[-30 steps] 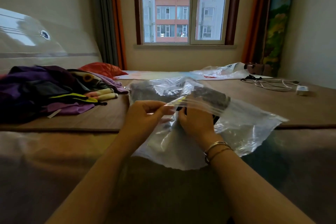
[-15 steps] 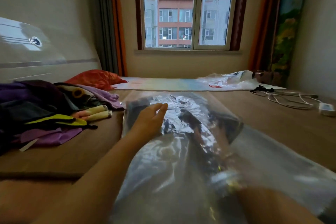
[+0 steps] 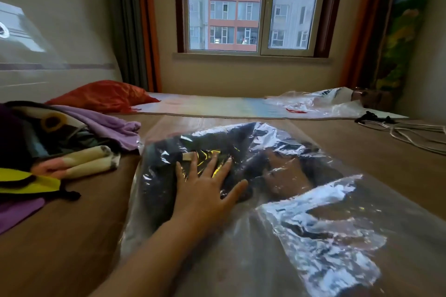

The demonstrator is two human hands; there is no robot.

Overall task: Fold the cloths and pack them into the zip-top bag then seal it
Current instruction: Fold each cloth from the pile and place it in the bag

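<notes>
— Bedroom, brown bed surface (image 3: 72, 236), window (image 3: 243, 5) behind. Item one?
— Zip-top bag (image 3: 313, 236), clear, lying flat mid-bed; half a second back, blurred and in motion. Dark folded cloth (image 3: 164, 176) inside, far end.
— Hands?
— Left hand (image 3: 205, 190): fingers spread, flat atop the bag, pressing down over the cloth; lifted above it a moment ago. Right hand (image 3: 282, 171): seen dimly through plastic, apparently inside; finger position cannot be told.
— Remaining stock?
— Unfolded pile (image 3: 48, 142) at left, purple, yellow, cream. White cable (image 3: 407, 132) at right.
— Status?
— Probably one cloth seated; pile pending; seal not closed.
</notes>
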